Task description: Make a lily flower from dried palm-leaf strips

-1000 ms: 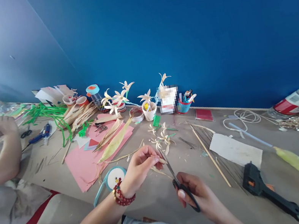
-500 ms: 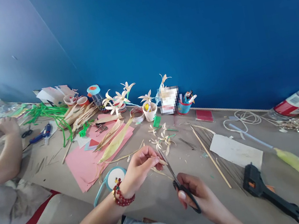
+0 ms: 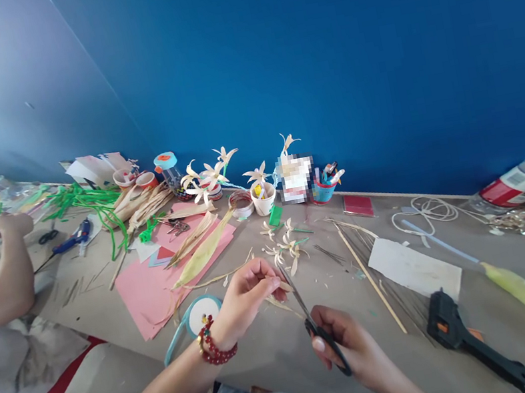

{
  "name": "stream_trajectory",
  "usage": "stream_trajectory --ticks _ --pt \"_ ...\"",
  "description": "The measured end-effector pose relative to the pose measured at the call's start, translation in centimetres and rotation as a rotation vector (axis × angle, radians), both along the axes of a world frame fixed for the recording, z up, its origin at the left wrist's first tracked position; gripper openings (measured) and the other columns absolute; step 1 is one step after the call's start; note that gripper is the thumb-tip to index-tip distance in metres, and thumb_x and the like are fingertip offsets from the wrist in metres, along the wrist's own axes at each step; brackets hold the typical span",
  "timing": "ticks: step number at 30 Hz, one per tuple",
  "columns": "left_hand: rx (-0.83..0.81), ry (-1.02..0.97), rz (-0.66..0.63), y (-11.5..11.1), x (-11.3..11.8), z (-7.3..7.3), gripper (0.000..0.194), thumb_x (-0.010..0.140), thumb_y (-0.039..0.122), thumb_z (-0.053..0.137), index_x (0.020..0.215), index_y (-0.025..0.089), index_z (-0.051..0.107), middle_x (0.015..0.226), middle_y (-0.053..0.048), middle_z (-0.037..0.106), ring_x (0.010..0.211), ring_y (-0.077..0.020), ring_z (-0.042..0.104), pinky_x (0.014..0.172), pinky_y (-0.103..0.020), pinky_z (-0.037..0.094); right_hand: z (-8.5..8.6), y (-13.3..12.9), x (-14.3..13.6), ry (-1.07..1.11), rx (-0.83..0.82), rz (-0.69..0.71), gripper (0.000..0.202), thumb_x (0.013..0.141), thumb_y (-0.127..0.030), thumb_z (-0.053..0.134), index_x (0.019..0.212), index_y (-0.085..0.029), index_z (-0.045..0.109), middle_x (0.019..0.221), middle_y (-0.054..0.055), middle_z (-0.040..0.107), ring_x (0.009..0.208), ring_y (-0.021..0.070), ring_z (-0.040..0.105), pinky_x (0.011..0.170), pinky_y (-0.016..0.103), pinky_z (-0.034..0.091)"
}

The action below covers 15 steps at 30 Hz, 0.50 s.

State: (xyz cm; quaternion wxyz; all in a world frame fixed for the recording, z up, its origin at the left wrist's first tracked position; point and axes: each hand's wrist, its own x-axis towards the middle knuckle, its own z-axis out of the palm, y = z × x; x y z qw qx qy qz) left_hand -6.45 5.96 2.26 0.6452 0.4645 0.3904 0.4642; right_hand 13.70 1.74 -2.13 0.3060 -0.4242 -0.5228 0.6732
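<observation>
Between the thumb and fingers of my left hand [image 3: 256, 285] is a small pale strip of dried husk [image 3: 284, 287]. My right hand [image 3: 343, 338] grips black-handled scissors [image 3: 297, 292], whose blades point up and away, right beside the tip of the strip. Whether the blades touch it I cannot tell. Just beyond my hands lie several small cream husk flowers [image 3: 287, 245] on the table. A roll of light blue ribbon [image 3: 205, 313] is behind my left wrist.
Pink paper [image 3: 140, 292] with husks lies to the left. A black glue gun [image 3: 470, 339] and white card [image 3: 415, 268] are at right. Larger flowers [image 3: 211, 175] stand in cups by the blue wall. A co-worker's hands [image 3: 4, 228] are at far left.
My hands, the strip and the scissors stay almost in place. The view has shifted very slightly. At far left, the co-worker's hands have moved a little.
</observation>
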Motion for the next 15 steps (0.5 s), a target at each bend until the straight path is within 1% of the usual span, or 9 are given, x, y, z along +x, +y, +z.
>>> stream_trajectory --ticks 5,8,10,12,15 --pt "0.004 0.06 0.019 -0.1 -0.4 0.3 0.017 0.085 0.027 0.064 0.076 0.015 0.056 0.075 -0.002 0.064 0.066 -0.0122 0.062 0.068 -0.026 0.048 -0.2 0.3 -0.1 -0.021 -0.007 -0.024 0.058 0.064 -0.07 0.073 0.06 -0.023 0.039 0.043 -0.009 0.04 0.038 0.0069 0.035 0.04 0.02 0.027" --pt "0.009 0.071 0.015 -0.2 -0.5 0.5 0.018 0.085 0.028 0.064 0.075 0.016 0.055 0.078 -0.002 0.064 0.066 -0.0115 0.061 0.067 -0.026 0.048 -0.2 0.4 -0.1 0.001 -0.002 -0.074 0.054 0.068 -0.065 0.073 0.061 -0.023 0.04 0.045 -0.007 0.045 0.041 0.0081 0.039 0.043 0.021 0.032" --pt "0.002 0.073 -0.012 -0.3 -0.3 0.6 0.019 0.084 0.028 0.065 0.075 0.015 0.054 0.079 -0.003 0.064 0.066 -0.0114 0.061 0.067 -0.026 0.048 -0.2 0.5 -0.1 0.039 0.028 -0.141 0.048 0.069 -0.059 0.075 0.066 -0.021 0.047 0.054 -0.004 0.053 0.048 0.0096 0.045 0.047 0.021 0.036" --pt "-0.018 0.096 -0.061 -0.4 0.1 0.5 0.017 0.082 0.027 0.067 0.076 0.015 0.056 0.079 -0.003 0.064 0.066 -0.0115 0.061 0.067 -0.025 0.048 0.0 0.6 -0.1 0.08 0.069 -0.209 0.041 0.069 -0.051 0.079 0.075 -0.02 0.054 0.067 0.0 0.061 0.058 0.0114 0.051 0.052 0.021 0.039" --pt "-0.061 0.155 -0.133 -0.4 0.9 0.2 0.014 0.08 0.023 0.067 0.077 0.014 0.057 0.073 -0.001 0.061 0.063 -0.0103 0.058 0.062 -0.023 0.045 0.5 0.8 -0.3 0.149 0.105 -0.299 0.034 0.072 -0.04 0.08 0.088 -0.02 0.058 0.083 0.002 0.065 0.066 0.0121 0.054 0.055 0.021 0.042"
